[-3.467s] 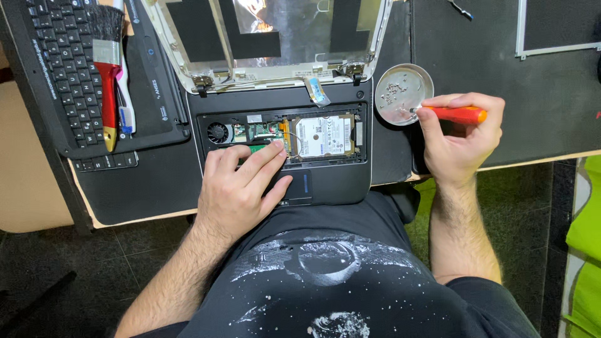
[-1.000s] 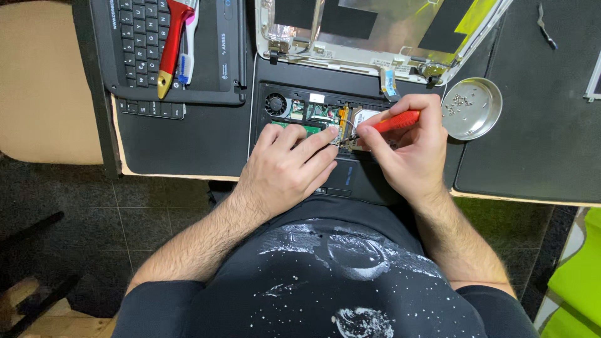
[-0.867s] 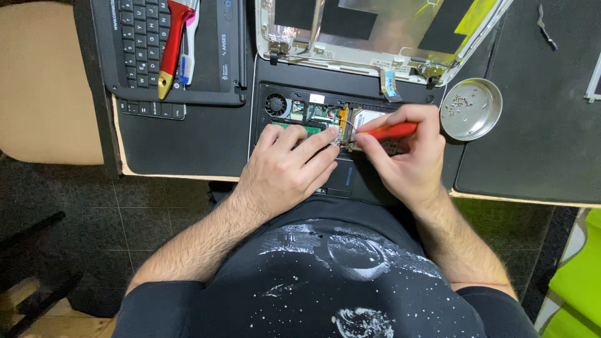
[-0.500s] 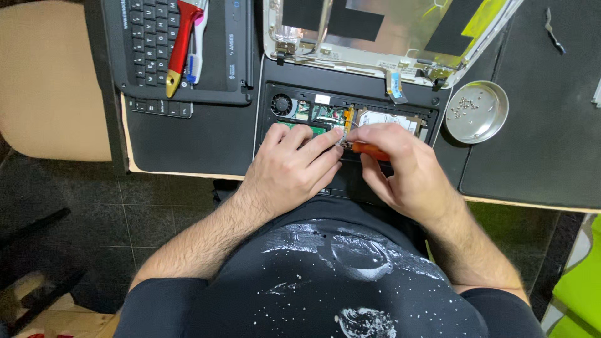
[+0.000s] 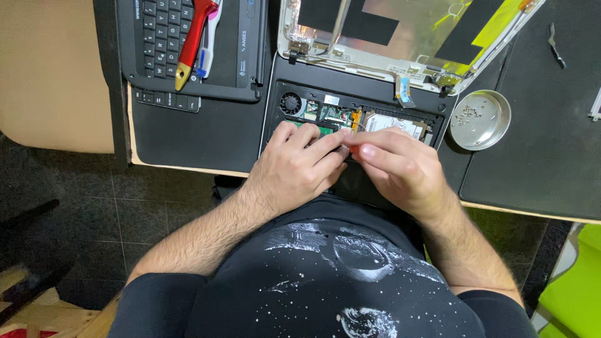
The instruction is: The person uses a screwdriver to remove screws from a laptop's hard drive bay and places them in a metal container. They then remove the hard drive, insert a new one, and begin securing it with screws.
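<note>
Crowding the opened laptop base [image 5: 375,112], both closed hands [image 5: 300,166] pinch a red screwdriver [image 5: 352,149] beside the screw dish [image 5: 480,120].

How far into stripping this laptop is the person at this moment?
Done: the keyboard panel lies aside, and loose screws sit in the metal dish. In hand: both hands, left hand and right hand, meet over the open laptop base, a red tool tip barely showing. Left: fan and drive remain seated.

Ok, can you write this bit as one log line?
left hand: on laptop base | right hand: holds red tool at base | screw dish: right, apart
</note>
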